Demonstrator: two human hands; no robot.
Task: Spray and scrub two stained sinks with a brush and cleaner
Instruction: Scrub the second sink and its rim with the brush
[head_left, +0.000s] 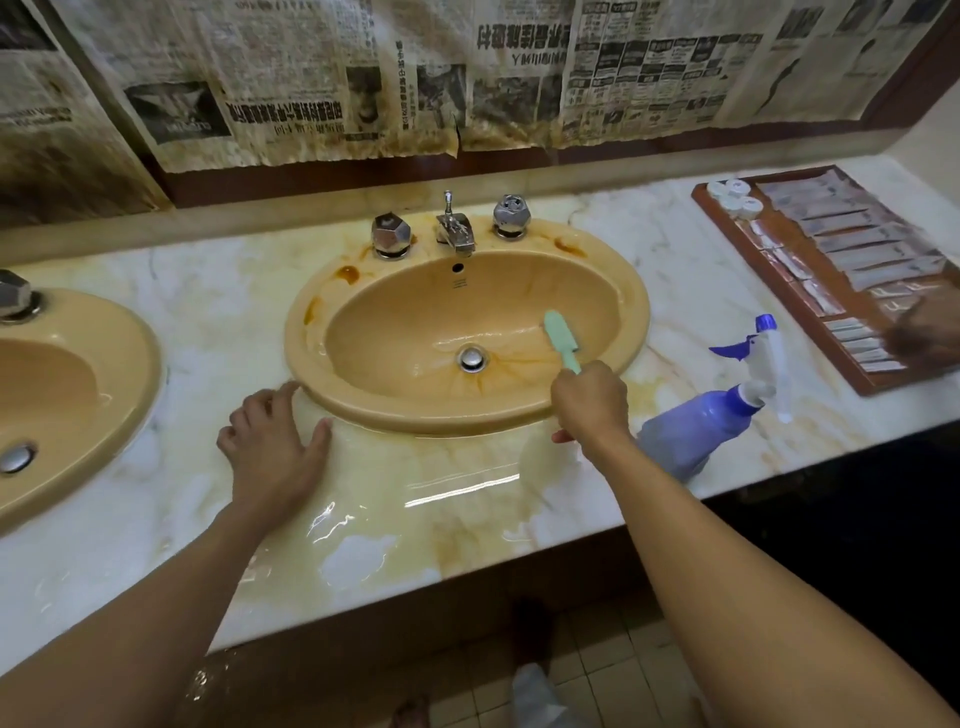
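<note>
- Brush (560, 336): mint-green, centre-right of frame, inside the middle sink (467, 332); head rests on the basin's right inner wall, right of and slightly above the drain (471, 359), handle slanting down-right into the fist.
- R hand (589, 402): fingers curled tight round the handle's lower end, thumb tip poking out lower left; hand sits over the basin's near-right rim. Only upper handle + head show past the knuckles.
- L hand (270, 447): lower-left of the middle sink, palm down on the counter (415, 509), fingers spread apart, holding nothing; index tip touching or just beside the rim – can't tell which.
- Middle sink: tan oval, wet sheen at the bottom, brown streaks radiating from the drain, rust-coloured blotches on the upper-left and upper-right ledge. Holds the brush head only.
- Faucet (456, 231) + two chrome knobs along its back edge.
- Spray bottle (711, 415): blue body, white/blue trigger head, lying tilted on the counter just right of the R forearm, nozzle toward upper left.
- 2nd sink (67, 384): left edge of frame, partly cut off, same tan, nothing inside but its drain.
- Tray (852, 384): brown, upper right, holds rows of flat sachets + small white caps at the far corner.
- Newspaper (311, 78): stained sheets across the wall, top of frame.
</note>
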